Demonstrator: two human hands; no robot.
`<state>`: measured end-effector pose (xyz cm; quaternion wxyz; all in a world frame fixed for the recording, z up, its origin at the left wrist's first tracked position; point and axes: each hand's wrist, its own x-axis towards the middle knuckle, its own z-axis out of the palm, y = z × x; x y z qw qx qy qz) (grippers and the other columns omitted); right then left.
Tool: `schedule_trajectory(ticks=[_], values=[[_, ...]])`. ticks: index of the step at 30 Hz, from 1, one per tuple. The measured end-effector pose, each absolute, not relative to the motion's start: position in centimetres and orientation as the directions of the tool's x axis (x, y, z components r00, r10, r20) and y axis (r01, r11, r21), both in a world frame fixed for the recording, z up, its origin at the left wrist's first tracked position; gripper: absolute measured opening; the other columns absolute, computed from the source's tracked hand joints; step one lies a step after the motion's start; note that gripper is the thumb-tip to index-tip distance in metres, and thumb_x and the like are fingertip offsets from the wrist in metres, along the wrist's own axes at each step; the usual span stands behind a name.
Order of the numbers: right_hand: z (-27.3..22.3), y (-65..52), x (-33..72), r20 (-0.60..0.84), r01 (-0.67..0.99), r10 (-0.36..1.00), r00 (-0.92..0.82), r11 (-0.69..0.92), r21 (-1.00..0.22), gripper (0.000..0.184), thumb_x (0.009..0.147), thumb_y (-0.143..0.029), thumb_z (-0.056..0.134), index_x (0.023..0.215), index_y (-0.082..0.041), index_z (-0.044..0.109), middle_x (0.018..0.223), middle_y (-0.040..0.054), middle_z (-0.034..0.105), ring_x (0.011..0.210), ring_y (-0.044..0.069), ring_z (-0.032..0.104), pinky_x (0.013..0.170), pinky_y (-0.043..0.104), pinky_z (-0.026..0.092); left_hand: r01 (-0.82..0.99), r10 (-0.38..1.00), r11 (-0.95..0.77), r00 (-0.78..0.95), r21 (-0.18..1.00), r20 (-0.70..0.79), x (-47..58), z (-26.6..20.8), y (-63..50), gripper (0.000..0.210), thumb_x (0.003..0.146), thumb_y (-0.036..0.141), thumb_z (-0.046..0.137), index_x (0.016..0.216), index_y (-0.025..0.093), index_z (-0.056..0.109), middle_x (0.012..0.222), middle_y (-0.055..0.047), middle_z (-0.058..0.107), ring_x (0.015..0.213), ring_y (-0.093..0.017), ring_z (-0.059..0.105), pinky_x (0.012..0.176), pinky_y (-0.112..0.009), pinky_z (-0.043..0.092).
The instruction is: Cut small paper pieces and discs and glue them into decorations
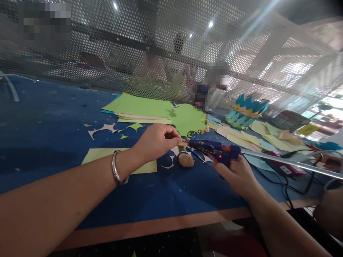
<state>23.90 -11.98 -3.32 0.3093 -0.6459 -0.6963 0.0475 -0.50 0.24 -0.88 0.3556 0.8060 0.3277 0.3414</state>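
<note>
My right hand (238, 173) is wrapped round the handle of a blue hot glue gun (214, 148) with a small red light. A long clear glue stick (289, 162) juts out of its back end. The nozzle points left, close to the fingertips of my left hand (160, 141). Those fingers pinch a small tan paper piece (183, 144), partly hidden by the hand and nozzle. Just below lies a brown, stone-like oval (185, 160) on the blue table. A pale yellow sheet (144, 167) lies under my left forearm.
Green paper sheets (144, 105) and cut scraps (103, 129) lie behind my hands. At the right stand a teal-and-yellow paper crown (246, 110), loose paper strips (241, 137), a magenta box (288, 167) and black cables (286, 182). Another person's hand (331, 160) shows there. A perforated metal screen (120, 53) borders the back.
</note>
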Motion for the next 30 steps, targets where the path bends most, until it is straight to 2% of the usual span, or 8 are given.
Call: schedule_trajectory(ticks=[9, 19, 30], values=[[-3.3, -12.03, 23.69, 0.377, 0.872, 0.926, 0.028, 0.162, -0.462, 0.024, 0.082, -0.03, 0.049, 0.06, -0.021, 0.047, 0.053, -0.0034, 0.041, 0.053, 0.012, 0.039, 0.051, 0.027, 0.032, 0.302, 0.763, -0.552, 0.558, 0.777, 0.325, -0.56, -0.86, 0.24, 0.017, 0.084, 0.031, 0.067, 0.082, 0.018, 0.078, 0.082, -0.004, 0.078, 0.074, -0.017, 0.068, 0.067, -0.029, 0.047], [-3.27, -12.05, 23.64, 0.377, 0.874, 0.925, 0.041, 0.15, -0.461, 0.028, 0.081, -0.032, 0.049, 0.055, -0.023, 0.04, 0.05, -0.0034, 0.036, 0.05, 0.012, 0.036, 0.049, 0.027, 0.029, 0.324, 0.767, -0.553, 0.557, 0.768, 0.318, -0.41, -0.55, 0.03, 0.016, 0.083, 0.029, 0.067, 0.081, 0.017, 0.078, 0.077, -0.003, 0.077, 0.068, -0.016, 0.065, 0.064, -0.028, 0.045], [-3.22, -12.06, 23.85, 0.357, 0.868, 0.932, 0.062, 0.126, -0.48, 0.025, 0.081, -0.034, 0.048, 0.058, -0.022, 0.046, 0.053, -0.0032, 0.036, 0.052, 0.012, 0.036, 0.05, 0.027, 0.029, 0.335, 0.759, -0.568, 0.566, 0.751, 0.322, -0.45, -0.28, 0.0, 0.017, 0.082, 0.028, 0.065, 0.079, 0.017, 0.078, 0.07, -0.001, 0.072, 0.063, -0.015, 0.061, 0.06, -0.028, 0.041]])
